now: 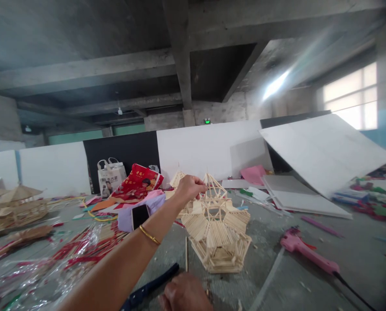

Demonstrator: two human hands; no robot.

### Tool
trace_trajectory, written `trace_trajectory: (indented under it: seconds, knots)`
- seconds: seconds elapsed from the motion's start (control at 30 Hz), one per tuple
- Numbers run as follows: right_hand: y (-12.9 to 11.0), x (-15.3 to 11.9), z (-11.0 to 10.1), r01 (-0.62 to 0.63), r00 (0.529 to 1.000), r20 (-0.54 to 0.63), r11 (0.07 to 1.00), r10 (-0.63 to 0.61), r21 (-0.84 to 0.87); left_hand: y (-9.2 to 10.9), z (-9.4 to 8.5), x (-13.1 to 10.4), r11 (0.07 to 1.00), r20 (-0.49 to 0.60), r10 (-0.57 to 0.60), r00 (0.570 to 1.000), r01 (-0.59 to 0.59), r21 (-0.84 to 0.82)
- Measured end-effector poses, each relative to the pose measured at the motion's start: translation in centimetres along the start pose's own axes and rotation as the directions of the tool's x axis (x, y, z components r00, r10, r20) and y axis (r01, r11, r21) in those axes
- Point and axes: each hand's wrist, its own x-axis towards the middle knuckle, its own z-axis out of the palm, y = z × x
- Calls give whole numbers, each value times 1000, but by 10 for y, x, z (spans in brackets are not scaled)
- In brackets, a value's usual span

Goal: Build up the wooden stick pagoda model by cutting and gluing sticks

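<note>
In front of me stands a small pavilion model of thin wooden sticks, with slatted roof panels flaring around an open middle. Over that opening is a pointed stick roof frame. My left hand, a gold bangle on its wrist, reaches across from the left. Its fingers are pinched at the left side of the roof frame. Low in the view, my right hand is curled near the table, slightly blurred; what it may hold is hidden. A loose wooden stick lies just beyond it.
A pink glue gun with a black cord lies at right. A dark blue tool handle lies left of my right hand. Plastic-wrapped red sticks, a phone and other stick models spread leftward. White boards lean at the back right.
</note>
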Motion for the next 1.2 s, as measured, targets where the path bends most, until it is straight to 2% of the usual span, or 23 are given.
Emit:
trace_trajectory:
  seconds: [0.1, 0.3, 0.43, 0.57, 0.73, 0.8, 0.87, 0.93, 0.97, 1.03, 1.07, 1.13, 1.2]
  knots:
    - [-1, 0, 0, -7, 1000, -3, 1000, 7, 8, 1, 1, 0, 1000, 4, -1, 1000, 1, -2]
    - [-1, -1, 7, 18, 996, -88, 1000, -20, -14, 4, -1, -1, 1000, 15, -9, 1000, 9, 2]
    - [0, -2, 6, -8, 997, -79, 1000, 7, -12, 7, -3, -4, 1000, 10, -3, 1000, 3, 5]
    - [2, -1, 4, 23, 999, -42, 999, -24, -38, 9, -2, -5, 1000, 1, -8, 1000, 8, 3]
    - [-2, 0, 12, 101, 990, -85, 989, -110, -103, 10, -3, -4, 1000, -37, 10, 999, -11, -9]
    - [4, -11, 6, 81, 992, -91, 990, -91, -112, 11, -6, -5, 999, -60, 34, 998, -36, -28]
    - [25, -33, -15, 23, 992, -120, 991, -40, -135, 11, -11, -10, 994, -88, 76, 993, -82, -69]
    - [63, -66, -50, -91, 979, -195, 977, 52, -195, 12, -16, -21, 983, -77, 117, 990, -126, -130]
    - [88, -84, -70, -187, 960, -245, 959, 134, -211, 12, -18, -29, 977, -53, 135, 989, -142, -158]
    - [142, -116, -107, -523, 822, -370, 831, 433, -189, 13, -22, -48, 973, -9, 128, 992, -127, -193]
    - [168, -129, -121, -600, 771, -391, 778, 502, -184, 14, -22, -59, 971, 4, 115, 993, -111, -212]
    - [211, -146, -135, -669, 718, -398, 723, 570, -172, 15, -23, -79, 964, 33, 83, 996, -72, -254]
    - [235, -153, -132, -713, 664, -443, 688, 602, -134, 15, -22, -95, 958, 68, 56, 996, -35, -285]
